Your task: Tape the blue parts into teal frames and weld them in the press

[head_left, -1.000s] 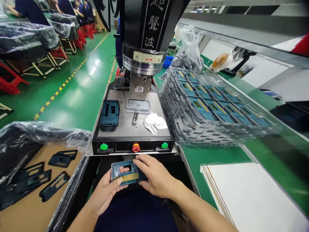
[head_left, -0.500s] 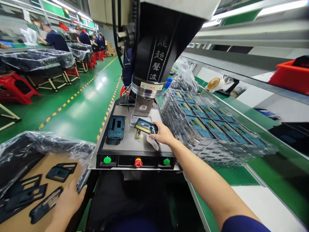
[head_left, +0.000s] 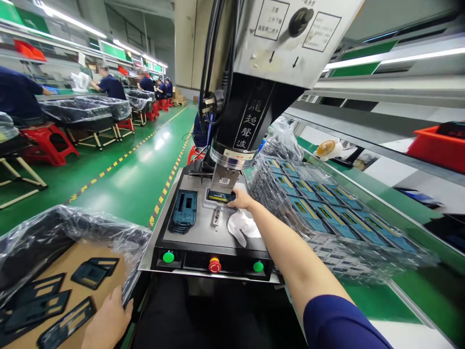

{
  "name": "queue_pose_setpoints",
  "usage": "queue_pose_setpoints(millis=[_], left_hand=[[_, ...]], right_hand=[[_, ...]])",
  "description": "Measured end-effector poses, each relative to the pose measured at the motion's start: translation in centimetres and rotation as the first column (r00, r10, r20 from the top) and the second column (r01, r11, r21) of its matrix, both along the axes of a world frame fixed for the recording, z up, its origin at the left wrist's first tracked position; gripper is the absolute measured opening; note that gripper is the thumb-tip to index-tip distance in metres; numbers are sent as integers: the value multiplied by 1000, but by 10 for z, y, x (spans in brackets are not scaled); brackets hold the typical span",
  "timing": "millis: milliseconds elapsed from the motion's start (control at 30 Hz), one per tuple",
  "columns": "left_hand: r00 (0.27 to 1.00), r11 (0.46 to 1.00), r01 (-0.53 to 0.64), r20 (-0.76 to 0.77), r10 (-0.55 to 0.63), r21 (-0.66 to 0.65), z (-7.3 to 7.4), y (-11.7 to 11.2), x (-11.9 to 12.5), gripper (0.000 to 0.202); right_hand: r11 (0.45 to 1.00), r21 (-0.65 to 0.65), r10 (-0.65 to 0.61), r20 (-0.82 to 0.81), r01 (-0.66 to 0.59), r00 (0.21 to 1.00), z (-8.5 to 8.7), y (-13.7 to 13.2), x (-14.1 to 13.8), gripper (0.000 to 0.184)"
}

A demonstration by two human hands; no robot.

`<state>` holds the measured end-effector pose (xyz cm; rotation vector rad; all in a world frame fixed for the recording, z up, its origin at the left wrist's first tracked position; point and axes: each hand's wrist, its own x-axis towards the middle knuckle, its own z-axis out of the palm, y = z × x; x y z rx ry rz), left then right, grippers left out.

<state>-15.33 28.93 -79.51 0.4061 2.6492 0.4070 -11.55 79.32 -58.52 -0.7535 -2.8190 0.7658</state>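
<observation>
My right hand point(head_left: 241, 199) has its fingers closed on the right end of a dark plastic panel point(head_left: 217, 197) with a yellow strip. The panel lies at the light fixture point(head_left: 209, 204) under the metal horn point(head_left: 224, 180) of a press. To the left on the press base sits a stack of similar dark panels point(head_left: 184, 209). My left hand point(head_left: 109, 317) is at the right edge of a plastic-lined bin point(head_left: 140, 232), thumb and fingers apart, with nothing visible in it. Just left of it, loose dark frame pieces point(head_left: 69, 321) lie on cardboard in the bin.
A crumpled white piece point(head_left: 238, 225) lies on the press base. Two green buttons point(head_left: 168, 257) and a red stop button point(head_left: 214, 264) line its front. Stacked clear trays point(head_left: 290, 213) of panels stand at right. People sit at benches on the far left.
My right hand has moved the panel forward from in front of the horn to the fixture beneath it. My left hand stays by the bin edge. The head view has shifted.
</observation>
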Motion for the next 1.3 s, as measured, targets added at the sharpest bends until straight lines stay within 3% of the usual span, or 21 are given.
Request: queue_pose_setpoints(millis=[133, 267, 467, 600, 833, 967, 1067, 1167, 1300], left_hand=[[1000, 1000, 2, -10, -2, 9, 1, 0, 2, 35], [1000, 1000, -17, -11, 17, 16, -1, 0, 2, 36], [1000, 1000, 7, -20, -7, 13, -4, 0, 1, 34], [1000, 1000, 9, -3, -9, 23, 0, 2, 0, 32], [1000, 1000, -18, -19, 19, 22, -4, 2, 0, 30], [999, 1000, 21, -49, -21, 12, -9, 0, -3, 32], [991, 999, 30, -128, -26, 29, -15, -3, -5, 42], [938, 992, 35, -347, 9, 120, -12, 0, 2, 56], [842, 937, 182, -539, 8, 299, 18, 29, 27, 56]], right_hand=[[999, -45, 13, 17, -12, 1000, -4, 6, -10, 53], [999, -11, 34, 13, -34, 999, -10, 5, -13, 44], [979, 190, 81, -35, -73, 996, -26, -14, -9, 42], [951, 308, 31, -59, -11, 998, -34, -35, -3, 34], [930, 368, 49, -93, -12, 994, -30, -56, 4, 33], [932, 361, 46, -126, 2, 991, -22, -61, 7, 28], [937, 344, 16, -205, 56, 979, -17, -76, 21, 29], [941, 316, -15, -324, 123, 946, -22, -107, 53, 30], [956, 216, -17, -628, 196, 778, -47, -154, 114, 26]])
